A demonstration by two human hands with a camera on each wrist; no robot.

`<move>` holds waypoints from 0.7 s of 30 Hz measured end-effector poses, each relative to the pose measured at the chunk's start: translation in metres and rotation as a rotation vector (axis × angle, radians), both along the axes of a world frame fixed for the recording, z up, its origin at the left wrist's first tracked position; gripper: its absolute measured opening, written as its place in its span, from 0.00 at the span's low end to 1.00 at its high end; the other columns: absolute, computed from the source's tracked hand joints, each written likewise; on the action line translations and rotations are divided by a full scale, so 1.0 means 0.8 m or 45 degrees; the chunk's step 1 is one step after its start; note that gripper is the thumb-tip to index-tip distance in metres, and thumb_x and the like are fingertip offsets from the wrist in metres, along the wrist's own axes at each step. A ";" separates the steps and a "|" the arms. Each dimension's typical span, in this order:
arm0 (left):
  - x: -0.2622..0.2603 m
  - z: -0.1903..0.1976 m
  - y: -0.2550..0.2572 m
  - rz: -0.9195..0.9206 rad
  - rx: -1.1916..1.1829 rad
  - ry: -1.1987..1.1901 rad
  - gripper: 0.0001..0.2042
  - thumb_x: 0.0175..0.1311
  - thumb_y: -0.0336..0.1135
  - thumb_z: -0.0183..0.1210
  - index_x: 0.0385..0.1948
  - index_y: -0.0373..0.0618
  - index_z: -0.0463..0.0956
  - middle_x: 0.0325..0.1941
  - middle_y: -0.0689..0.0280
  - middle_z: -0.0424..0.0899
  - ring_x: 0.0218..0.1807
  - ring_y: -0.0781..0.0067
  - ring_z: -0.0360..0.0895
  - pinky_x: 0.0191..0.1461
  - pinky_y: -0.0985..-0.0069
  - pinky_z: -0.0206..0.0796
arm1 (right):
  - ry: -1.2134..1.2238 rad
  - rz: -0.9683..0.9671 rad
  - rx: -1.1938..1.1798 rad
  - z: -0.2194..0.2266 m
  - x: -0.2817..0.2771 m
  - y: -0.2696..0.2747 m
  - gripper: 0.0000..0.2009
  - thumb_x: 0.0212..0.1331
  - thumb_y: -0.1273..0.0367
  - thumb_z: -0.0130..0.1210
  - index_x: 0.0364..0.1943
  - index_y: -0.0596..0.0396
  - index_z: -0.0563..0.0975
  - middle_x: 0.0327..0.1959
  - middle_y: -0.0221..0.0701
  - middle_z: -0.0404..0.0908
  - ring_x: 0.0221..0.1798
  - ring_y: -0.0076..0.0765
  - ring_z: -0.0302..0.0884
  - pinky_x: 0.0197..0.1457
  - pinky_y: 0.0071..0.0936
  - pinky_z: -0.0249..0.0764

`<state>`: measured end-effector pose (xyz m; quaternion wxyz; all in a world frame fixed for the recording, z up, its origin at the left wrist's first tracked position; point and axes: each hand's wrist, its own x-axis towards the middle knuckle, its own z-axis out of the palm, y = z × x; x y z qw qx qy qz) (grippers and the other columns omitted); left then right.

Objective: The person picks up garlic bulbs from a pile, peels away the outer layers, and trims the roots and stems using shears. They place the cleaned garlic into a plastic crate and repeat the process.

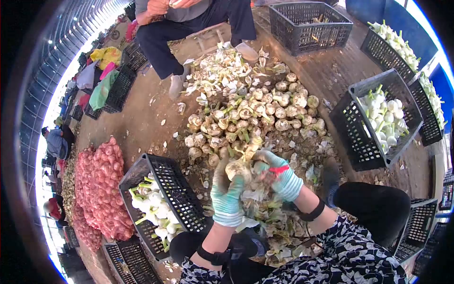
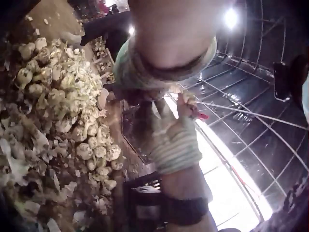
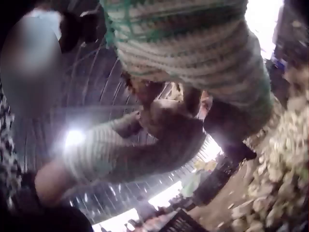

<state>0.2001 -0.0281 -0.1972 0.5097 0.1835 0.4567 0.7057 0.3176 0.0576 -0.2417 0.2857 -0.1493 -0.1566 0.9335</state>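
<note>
Left hand (image 1: 227, 194) curled round garlic bulb (image 1: 238, 169), steadying it above lap. Right hand (image 1: 279, 176) grips red-handled tool (image 1: 279, 169) against bulb, trimming. Unpeeled heap (image 1: 250, 118) just beyond hands, within reach.

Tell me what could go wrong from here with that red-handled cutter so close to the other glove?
The right hand works a red-handled cutter right beside the left hand, which grips the garlic bulb; a slip could nick the glove fingers. Trimmings are heaping in the lap and may spill into the crate of peeled bulbs alongside.
</note>
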 end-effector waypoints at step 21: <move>-0.009 0.018 -0.007 0.153 0.222 1.623 0.29 0.41 0.39 0.64 0.48 0.39 0.64 0.45 0.60 0.67 0.46 0.66 0.67 0.50 0.73 0.59 | 0.103 -0.281 0.329 0.044 0.000 -0.017 0.12 0.45 0.81 0.52 0.37 0.63 0.72 0.33 0.31 0.76 0.32 0.24 0.74 0.34 0.23 0.74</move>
